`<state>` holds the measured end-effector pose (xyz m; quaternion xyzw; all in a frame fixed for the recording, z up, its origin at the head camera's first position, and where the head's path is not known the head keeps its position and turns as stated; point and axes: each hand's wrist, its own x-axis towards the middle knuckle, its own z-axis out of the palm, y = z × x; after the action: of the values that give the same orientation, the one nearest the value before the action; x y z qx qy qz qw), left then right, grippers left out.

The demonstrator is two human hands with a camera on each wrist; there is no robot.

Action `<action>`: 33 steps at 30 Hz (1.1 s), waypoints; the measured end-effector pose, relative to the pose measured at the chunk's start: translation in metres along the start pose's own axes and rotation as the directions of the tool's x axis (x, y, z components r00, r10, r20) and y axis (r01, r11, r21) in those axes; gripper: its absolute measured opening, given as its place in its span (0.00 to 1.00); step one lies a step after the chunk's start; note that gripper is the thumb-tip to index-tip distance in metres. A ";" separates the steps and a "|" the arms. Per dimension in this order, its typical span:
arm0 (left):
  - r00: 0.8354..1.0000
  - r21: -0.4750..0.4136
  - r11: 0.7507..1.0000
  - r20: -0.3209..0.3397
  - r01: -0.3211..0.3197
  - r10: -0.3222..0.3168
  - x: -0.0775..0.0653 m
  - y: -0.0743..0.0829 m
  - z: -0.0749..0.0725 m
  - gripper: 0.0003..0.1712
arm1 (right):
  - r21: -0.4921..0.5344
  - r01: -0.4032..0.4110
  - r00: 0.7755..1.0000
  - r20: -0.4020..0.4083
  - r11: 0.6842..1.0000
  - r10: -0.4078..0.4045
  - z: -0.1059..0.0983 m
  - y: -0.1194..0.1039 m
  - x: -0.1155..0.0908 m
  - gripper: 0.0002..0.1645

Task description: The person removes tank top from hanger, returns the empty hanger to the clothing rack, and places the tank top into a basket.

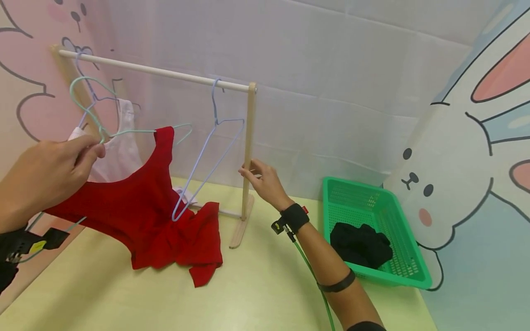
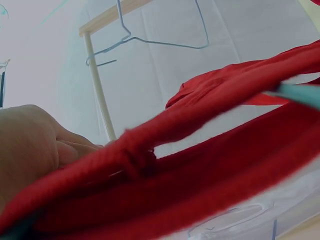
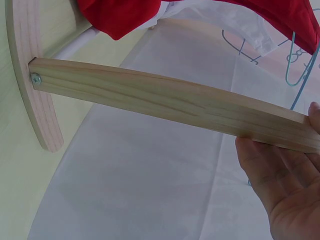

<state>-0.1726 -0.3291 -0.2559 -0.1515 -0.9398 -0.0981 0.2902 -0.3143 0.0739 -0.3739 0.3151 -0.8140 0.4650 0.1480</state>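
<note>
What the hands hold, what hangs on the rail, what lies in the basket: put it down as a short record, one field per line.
Left hand: pinches the green hanger just below its hook
Green hanger: carries the red garment; hook not on the rail
Right hand: grips the wooden upright at the rack's right end
Rail, left end: white garment on a bluish hanger
Rail, near right end: bare bluish hanger
Green basket: stands right of the rack, black cloth inside
</note>
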 end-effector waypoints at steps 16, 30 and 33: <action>0.998 0.004 1.000 0.060 0.000 -0.001 -0.012 -0.001 0.004 0.13 | -0.008 -0.007 1.000 -0.006 1.000 0.007 0.001 0.000 0.001 0.11; 0.998 0.024 1.000 0.069 -0.007 0.005 -0.030 -0.002 0.006 0.12 | -0.001 -0.011 1.000 -0.001 1.000 0.011 0.001 -0.002 0.000 0.11; 0.999 0.014 1.000 0.053 -0.006 0.005 -0.032 -0.001 0.006 0.11 | 0.000 -0.014 1.000 -0.002 1.000 0.014 0.001 -0.002 0.000 0.11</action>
<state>-0.1509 -0.3359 -0.2791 -0.1547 -0.9475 -0.0863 0.2663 -0.3128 0.0728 -0.3734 0.3091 -0.8158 0.4665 0.1458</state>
